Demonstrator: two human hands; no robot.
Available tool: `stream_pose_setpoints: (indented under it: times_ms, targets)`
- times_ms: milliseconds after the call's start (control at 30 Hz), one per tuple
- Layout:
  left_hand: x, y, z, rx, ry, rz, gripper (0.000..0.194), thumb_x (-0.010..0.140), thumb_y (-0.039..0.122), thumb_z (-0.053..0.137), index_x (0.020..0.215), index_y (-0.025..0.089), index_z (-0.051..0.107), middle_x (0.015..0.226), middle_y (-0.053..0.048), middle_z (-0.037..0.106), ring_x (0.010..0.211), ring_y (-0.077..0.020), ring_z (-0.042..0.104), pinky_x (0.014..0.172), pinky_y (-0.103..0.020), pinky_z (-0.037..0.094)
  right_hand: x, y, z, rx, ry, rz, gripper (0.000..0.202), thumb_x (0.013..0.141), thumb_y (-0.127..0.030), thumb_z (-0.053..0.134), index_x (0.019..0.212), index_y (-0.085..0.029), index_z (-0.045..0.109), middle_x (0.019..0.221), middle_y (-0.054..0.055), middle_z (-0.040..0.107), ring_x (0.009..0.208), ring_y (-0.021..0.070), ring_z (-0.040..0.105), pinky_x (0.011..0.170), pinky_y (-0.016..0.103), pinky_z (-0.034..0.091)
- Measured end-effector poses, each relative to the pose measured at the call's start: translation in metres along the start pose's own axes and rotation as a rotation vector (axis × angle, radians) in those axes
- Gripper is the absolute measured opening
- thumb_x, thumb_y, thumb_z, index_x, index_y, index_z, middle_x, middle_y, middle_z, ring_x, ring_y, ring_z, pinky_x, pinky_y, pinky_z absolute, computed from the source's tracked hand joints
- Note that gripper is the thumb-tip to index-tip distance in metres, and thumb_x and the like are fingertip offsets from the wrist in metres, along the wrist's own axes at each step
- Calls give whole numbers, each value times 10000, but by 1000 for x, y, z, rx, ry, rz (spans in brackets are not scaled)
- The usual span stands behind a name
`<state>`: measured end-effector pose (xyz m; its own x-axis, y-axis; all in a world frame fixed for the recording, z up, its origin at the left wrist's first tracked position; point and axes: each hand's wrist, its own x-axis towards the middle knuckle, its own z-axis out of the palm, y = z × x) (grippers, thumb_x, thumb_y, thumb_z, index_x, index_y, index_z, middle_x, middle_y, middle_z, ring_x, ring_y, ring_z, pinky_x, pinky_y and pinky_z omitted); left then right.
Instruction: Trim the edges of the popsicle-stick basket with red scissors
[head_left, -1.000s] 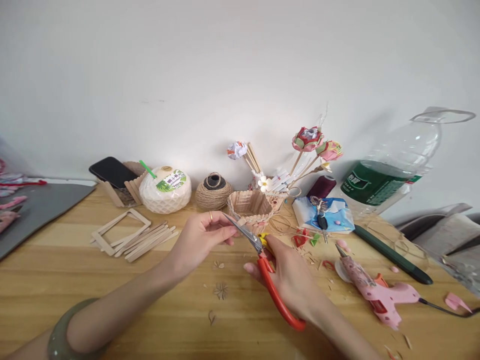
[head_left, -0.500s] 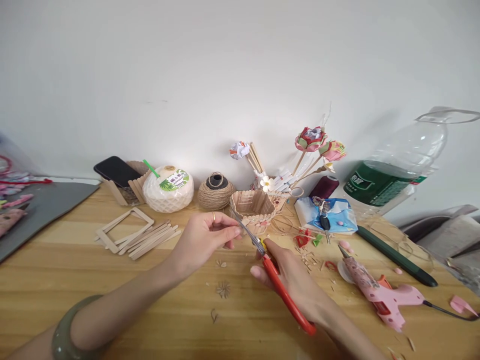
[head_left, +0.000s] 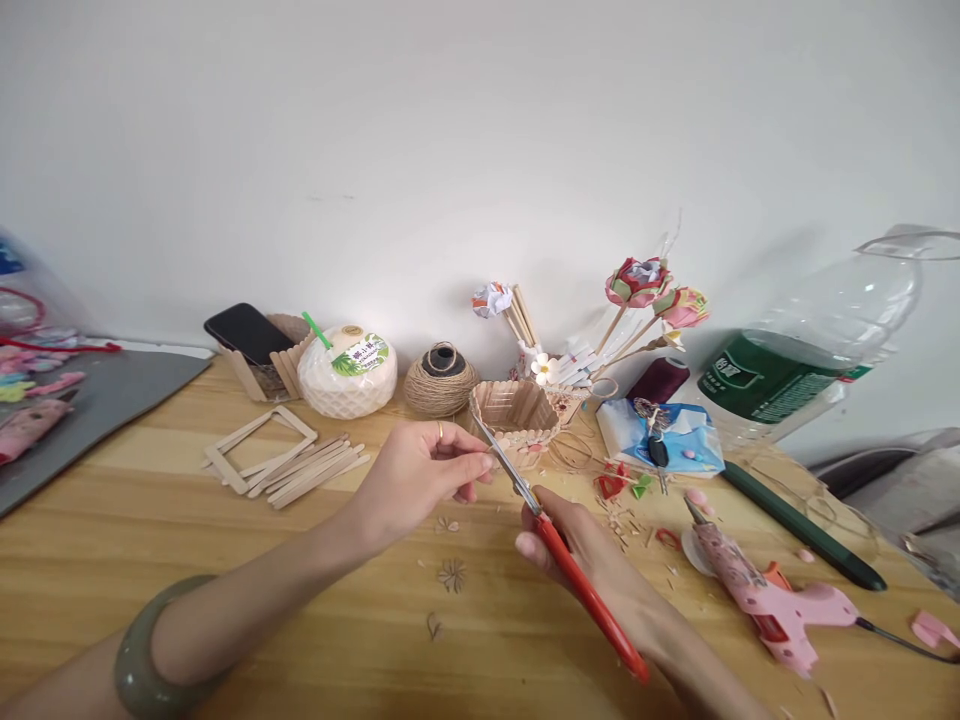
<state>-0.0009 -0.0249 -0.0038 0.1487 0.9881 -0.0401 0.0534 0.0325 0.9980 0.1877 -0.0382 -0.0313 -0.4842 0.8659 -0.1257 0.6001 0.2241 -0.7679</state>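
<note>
My right hand [head_left: 574, 545] grips a pair of red-handled scissors [head_left: 581, 585], their blades pointing up and left. Close to the blade tips, my left hand [head_left: 439, 465] has thumb and forefinger pinched together. Whatever lies between them is too small to make out. Behind the blades stands a craft-stick basket [head_left: 517, 420], partly hidden by them. Below my hands on the wooden table lie a small flower-shaped piece of brown bits [head_left: 451, 575], a little loop [head_left: 434, 627] and a few loose bits [head_left: 448, 524].
To the left are craft sticks [head_left: 319, 470], a stick frame [head_left: 225, 465], a wrapped coconut [head_left: 347, 375] and a phone [head_left: 251, 332] in a stick holder. Twine [head_left: 439, 385] stands behind. On the right are a pink glue gun [head_left: 772, 600], a dark green rod [head_left: 806, 525] and a large bottle [head_left: 810, 340].
The whole view has shifted slightly, so things appear a little further right. The scissor blades look more closed than before, and my left hand keeps its pinch.
</note>
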Motion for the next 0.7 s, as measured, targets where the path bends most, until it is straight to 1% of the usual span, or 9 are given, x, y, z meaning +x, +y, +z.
stream_pose_setpoints:
  times_ms: [300, 500, 633, 700]
  targets:
    - [0, 0, -1, -20, -19, -1, 98, 690, 236, 616, 640, 152, 620, 569, 15, 603, 501, -91, 524, 527, -224, 423, 0, -3, 2, 34, 35, 26, 443, 779, -588, 477, 641, -200, 315, 587, -65, 296, 555, 100, 252, 489, 229, 219]
    - [-1, 1, -2, -56, -31, -2, 99, 687, 240, 621, 643, 151, 616, 593, 5, 614, 498, -91, 524, 524, -231, 420, 0, -4, 2, 89, 45, 33, 455, 749, -596, 517, 639, -195, 331, 597, -63, 288, 554, 95, 235, 480, 223, 206]
    - [-1, 2, -2, -75, -35, -15, 103, 693, 242, 619, 652, 149, 607, 590, 14, 607, 485, -81, 517, 501, -223, 399, 1, -3, 2, 107, 26, 4, 468, 763, -628, 469, 652, -184, 372, 605, -53, 308, 553, 98, 257, 485, 225, 218]
    - [-2, 2, -1, -66, -45, -21, 107, 694, 241, 612, 645, 145, 603, 580, 14, 603, 470, -79, 509, 488, -224, 391, 1, -2, 2, 115, 12, -35, 490, 766, -655, 432, 696, -171, 431, 624, -37, 363, 570, 112, 311, 505, 231, 259]
